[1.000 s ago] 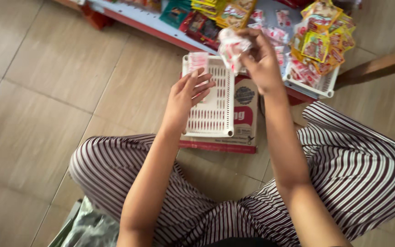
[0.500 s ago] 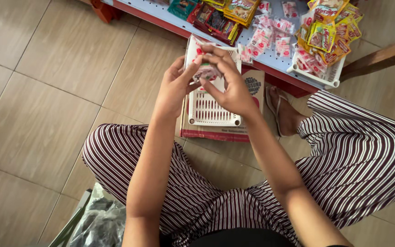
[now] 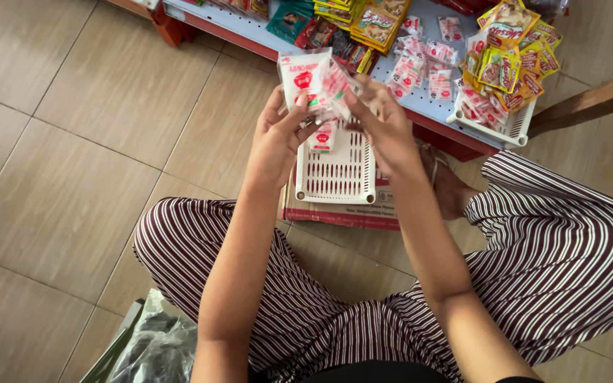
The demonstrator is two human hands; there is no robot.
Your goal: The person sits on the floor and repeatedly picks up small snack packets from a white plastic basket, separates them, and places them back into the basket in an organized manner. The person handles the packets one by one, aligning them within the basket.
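While both grip sachets (image 3: 318,86), left hand (image 3: 278,138), right hand (image 3: 389,128), fingers closed.

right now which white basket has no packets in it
The white basket on the cardboard box just below the hands; the other basket, on the shelf at right, is heaped with packets.

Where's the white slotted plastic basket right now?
The white basket sits on a flat cardboard box on the floor, centre of the head view, just below both hands and in front of the low shelf.
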